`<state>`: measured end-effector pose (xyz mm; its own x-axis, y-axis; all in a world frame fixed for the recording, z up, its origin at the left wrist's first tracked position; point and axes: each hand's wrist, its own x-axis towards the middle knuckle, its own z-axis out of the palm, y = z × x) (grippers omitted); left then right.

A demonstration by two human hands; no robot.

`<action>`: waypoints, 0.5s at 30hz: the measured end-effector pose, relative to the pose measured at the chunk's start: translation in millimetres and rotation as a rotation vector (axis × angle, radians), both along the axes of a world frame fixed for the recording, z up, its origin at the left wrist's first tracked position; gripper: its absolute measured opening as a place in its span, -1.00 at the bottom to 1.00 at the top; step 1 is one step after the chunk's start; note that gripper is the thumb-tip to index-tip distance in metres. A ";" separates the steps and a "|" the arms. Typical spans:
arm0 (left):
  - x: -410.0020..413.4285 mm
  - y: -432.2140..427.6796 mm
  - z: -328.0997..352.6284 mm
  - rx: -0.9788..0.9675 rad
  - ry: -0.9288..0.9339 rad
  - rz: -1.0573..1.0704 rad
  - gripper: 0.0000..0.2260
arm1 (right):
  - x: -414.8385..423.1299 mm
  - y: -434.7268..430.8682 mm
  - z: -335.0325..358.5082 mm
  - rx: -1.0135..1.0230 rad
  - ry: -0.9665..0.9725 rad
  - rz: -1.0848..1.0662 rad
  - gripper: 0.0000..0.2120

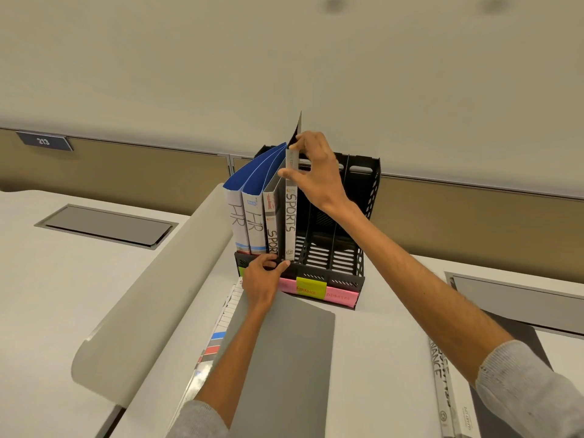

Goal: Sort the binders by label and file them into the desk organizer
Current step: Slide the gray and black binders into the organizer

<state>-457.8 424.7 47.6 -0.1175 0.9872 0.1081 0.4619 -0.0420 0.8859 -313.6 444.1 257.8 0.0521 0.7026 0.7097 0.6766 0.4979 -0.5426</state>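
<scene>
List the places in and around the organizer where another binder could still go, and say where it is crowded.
Free: the two compartments of the desk organizer right of the SPORTS binder. Bare desk lies between the grey folder and the FINANCE binder. Crowded: the organizer's left side, with HR binders and both hands, right hand and left hand.

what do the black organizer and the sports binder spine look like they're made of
Desk organizer: probably moulded plastic, matt black, going by its slotted walls and thin dividers. SPORTS binder under the right hand: seemingly card or board with a white paper-like spine, since the label looks handwritten in marker.
</scene>
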 end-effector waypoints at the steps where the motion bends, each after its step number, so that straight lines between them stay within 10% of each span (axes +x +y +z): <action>1: -0.4 -3.1 -1.8 0.011 0.000 -0.003 -0.60 | -1.7 0.1 -8.9 -0.053 -0.054 0.019 -0.58; 15: -4.1 -27.0 -11.9 0.035 0.035 -0.065 -0.45 | -7.7 -11.1 -37.6 -0.365 -0.186 0.071 -0.33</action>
